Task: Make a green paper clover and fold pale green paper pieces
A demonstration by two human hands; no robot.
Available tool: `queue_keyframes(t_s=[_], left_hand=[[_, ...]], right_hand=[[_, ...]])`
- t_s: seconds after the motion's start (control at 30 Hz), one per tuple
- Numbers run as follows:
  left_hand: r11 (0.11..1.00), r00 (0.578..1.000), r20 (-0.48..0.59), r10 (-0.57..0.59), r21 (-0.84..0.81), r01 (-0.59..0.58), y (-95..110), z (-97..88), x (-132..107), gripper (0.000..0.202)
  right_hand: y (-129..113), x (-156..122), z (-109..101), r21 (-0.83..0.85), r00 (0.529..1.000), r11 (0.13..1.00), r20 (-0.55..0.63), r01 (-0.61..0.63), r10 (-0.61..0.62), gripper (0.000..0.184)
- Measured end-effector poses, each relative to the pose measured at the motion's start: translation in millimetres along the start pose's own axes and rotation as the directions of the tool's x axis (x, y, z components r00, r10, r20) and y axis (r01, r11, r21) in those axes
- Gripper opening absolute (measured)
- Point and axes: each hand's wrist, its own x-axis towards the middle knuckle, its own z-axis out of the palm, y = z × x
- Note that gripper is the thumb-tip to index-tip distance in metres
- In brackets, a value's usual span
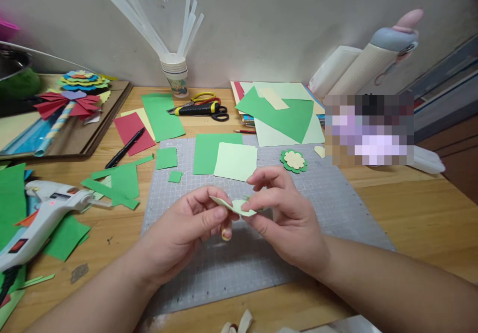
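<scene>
Both of my hands hold a small piece of pale green paper (242,205) above the grey cutting mat (224,268). My left hand (203,213) pinches its left end between thumb and fingers. The thumb and fingers of my right hand (286,211) close on its right end. The paper looks bent, and its far side is partly hidden by my fingers. Just beyond lie a pale green square sheet (236,161) and a darker green sheet (205,154) partly under it. A layered paper flower (294,161), cream over green, rests on the mat's far right.
A white glue gun (45,218) lies at the left among green paper scraps (125,181). Behind are a black pen (125,147), scissors (220,113), a yellow-black utility knife (196,109) and paper cups (177,81) holding white sticks. Stacked paper sheets (284,116) sit at the back right.
</scene>
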Motion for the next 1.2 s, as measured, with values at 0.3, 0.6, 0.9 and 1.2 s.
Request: queue_keyframes(t_s=[0.3,0.6,0.9,1.2], left_hand=[[0.804,0.806,-0.302,0.509,0.500,-0.320,0.7,-3.7,-0.7,0.013],[0.615,0.813,-0.129,0.568,0.723,-0.315,-3.9,-3.9,-3.9,0.013],[0.550,0.787,-0.062,0.614,0.748,-0.370,-6.2,-4.7,-2.7,0.015],[0.486,0.771,0.014,0.637,0.768,-0.416,-5.8,-6.7,-2.1,0.018]], right_hand=[[6.2,4.5,4.0,0.466,0.863,0.736,0.139,-0.490,0.486,0.023],[3.2,11.5,0.5,0.640,0.663,0.262,0.535,-0.723,0.523,0.028],[5.9,9.5,2.9,0.656,0.685,0.283,0.504,-0.700,0.525,0.029],[7.9,8.1,3.0,0.629,0.680,0.312,0.509,-0.713,0.528,0.026]])
